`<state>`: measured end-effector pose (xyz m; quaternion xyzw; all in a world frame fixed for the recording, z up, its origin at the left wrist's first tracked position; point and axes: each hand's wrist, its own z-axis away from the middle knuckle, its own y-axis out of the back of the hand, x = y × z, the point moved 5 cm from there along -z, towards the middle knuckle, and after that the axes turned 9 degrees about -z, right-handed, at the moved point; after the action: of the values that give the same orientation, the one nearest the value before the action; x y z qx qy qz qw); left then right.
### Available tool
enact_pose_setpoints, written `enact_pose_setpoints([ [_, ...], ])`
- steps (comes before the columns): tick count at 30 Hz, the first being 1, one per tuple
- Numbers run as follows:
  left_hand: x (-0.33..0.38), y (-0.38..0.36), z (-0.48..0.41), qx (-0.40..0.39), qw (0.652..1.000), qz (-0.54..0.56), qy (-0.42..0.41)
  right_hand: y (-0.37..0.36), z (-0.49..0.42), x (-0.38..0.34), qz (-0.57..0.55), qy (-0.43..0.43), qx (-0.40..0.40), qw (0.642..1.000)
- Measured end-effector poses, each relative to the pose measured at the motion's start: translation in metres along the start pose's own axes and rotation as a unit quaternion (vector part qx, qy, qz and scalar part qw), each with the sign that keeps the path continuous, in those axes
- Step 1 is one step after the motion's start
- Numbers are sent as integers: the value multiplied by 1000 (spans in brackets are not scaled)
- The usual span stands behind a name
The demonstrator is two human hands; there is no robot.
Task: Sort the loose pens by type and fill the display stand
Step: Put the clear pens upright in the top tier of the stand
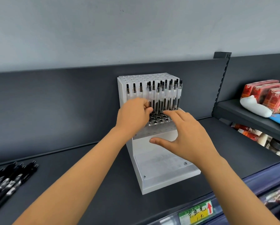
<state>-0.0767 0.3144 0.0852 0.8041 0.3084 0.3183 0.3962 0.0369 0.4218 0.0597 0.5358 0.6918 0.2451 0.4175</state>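
A white stepped display stand (167, 179) stands on the dark shelf. Its middle tier holds several clear pens with black caps (164, 95), upright in holes; several front holes (158, 120) are bare. My left hand (133, 115) is at the left of that tier, fingers closed around the lower barrel of a clear pen (148, 93). My right hand (184, 135) hovers over the stand's front, fingers spread, holding nothing. A pile of loose black pens (7, 181) lies at the far left on the shelf.
The dark shelf (95, 184) has a back panel behind the stand. To the right, another shelf carries red packets (266, 93) and a white object (254, 106). A price label (196, 213) is on the front rail.
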Motion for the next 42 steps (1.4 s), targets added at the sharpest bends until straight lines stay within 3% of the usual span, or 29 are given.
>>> enact_pose_setpoints([
  [7,4,5,4,-40,998,-55,19,-1,5,-4,9,15,-11,1000],
  [10,12,22,24,-35,991,-128,-13,0,10,-10,9,39,-5,999],
  [13,6,42,72,26,969,-232,-78,-6,18,-27,-39,91,62,993],
  [16,-38,59,123,34,952,-304,-22,-33,30,-54,-114,141,104,978],
  [22,-160,86,207,-69,914,-381,126,-110,40,-150,-200,184,6,962],
  [30,-288,169,286,4,899,-393,193,-182,33,-328,-226,231,-92,942],
  [36,-430,210,329,-26,894,-348,281,-267,17,-465,-266,163,-174,934],
  [42,-507,225,344,-17,898,-302,320,-342,0,-536,-143,35,-283,948],
])
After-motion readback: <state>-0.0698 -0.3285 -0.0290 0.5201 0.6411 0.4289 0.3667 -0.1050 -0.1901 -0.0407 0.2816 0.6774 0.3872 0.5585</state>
